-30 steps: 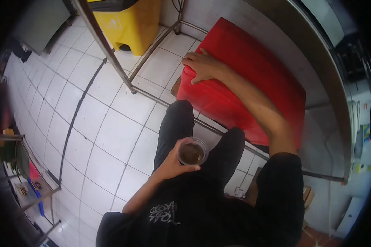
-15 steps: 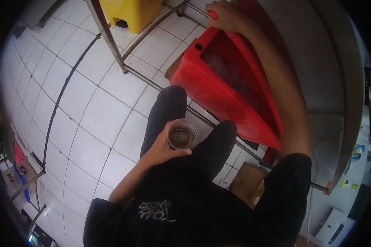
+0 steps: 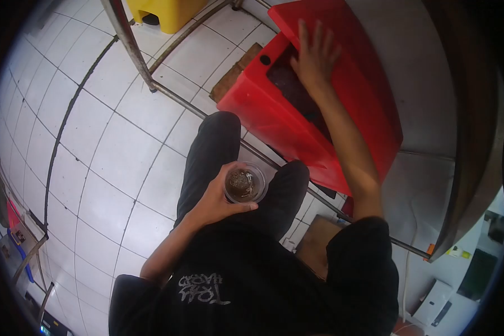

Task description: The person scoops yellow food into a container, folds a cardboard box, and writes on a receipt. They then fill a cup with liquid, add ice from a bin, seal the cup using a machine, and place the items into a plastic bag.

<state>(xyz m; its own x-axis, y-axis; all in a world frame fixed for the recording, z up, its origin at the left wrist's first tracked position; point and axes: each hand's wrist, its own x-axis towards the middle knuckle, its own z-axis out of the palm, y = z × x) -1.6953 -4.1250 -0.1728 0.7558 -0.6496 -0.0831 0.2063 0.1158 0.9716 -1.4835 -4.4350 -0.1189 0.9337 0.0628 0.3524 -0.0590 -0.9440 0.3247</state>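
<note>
Since the earlier frame, my right hand (image 3: 315,56) has left the rim of the red cooler (image 3: 263,106) and now lies flat, fingers spread, against its raised lid (image 3: 369,95). My left hand (image 3: 218,199) is curled around a clear plastic cup (image 3: 245,183) of brown drink, held just in front of the cooler, above my knees. A yellow bin (image 3: 162,11) stands on the tiled floor (image 3: 112,151), well left of the cooler.
</note>
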